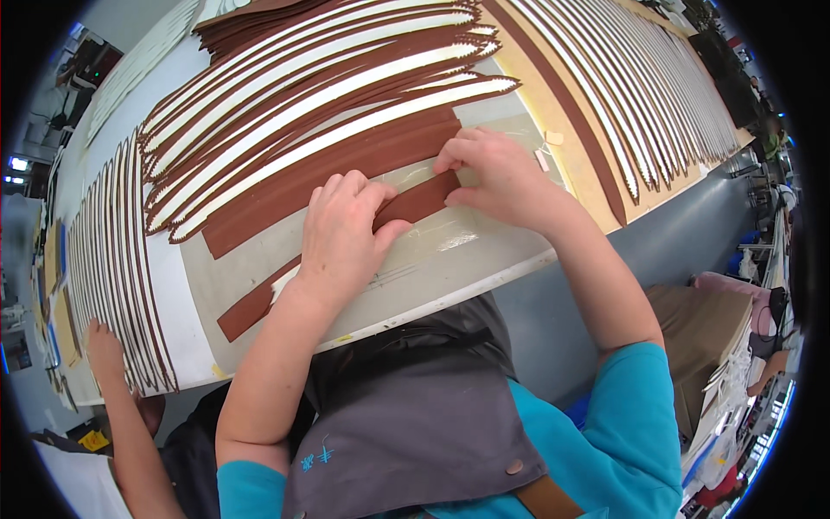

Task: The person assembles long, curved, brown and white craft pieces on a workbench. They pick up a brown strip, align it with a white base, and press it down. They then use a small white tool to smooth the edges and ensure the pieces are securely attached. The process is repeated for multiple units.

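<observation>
A long, flat reddish-brown strip (425,199), leather-like, lies slantwise on the grey work sheet near the table's front edge. My left hand (341,227) is closed over its middle, thumb and fingers pinching its edge and hiding part of it. At the strip's far right end, the fingers and thumb of my right hand (494,177) grip the corner from both sides. Below my left wrist a bit of white backing (283,281) shows beside the brown. Just beyond my hands rests a wider stack of plain brown strips (337,182).
Behind lie several brown strips with white centres and notched ends (328,95). More such strips fan out at the right (596,86) and left (104,268). One long brown strip (562,95) runs along the tan board. Another person's hand (105,350) reaches in at the left edge.
</observation>
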